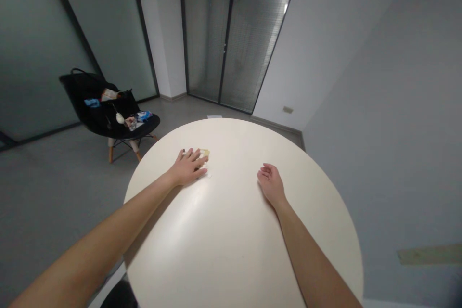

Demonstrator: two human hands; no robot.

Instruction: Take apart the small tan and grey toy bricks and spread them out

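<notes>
My left hand point(187, 167) lies palm down toward the far left of the round white table point(231, 221), its fingers spread. Under and just beyond its fingertips show small pale and yellowish pieces point(205, 153); the hand covers most of them, and I cannot make out what they are. A small dark bit point(184, 150) peeks out by one finger. To the right, my right hand point(271, 184) rests on its side on the tabletop, palm turned inward and fingers loosely curled apart. Nothing shows in it.
Beyond the table at the left stands a black chair point(83, 110) with wooden legs, loaded with a dark bag and several small packets. Glass doors point(231, 33) are at the back, and a grey wall point(378, 130) rises on the right.
</notes>
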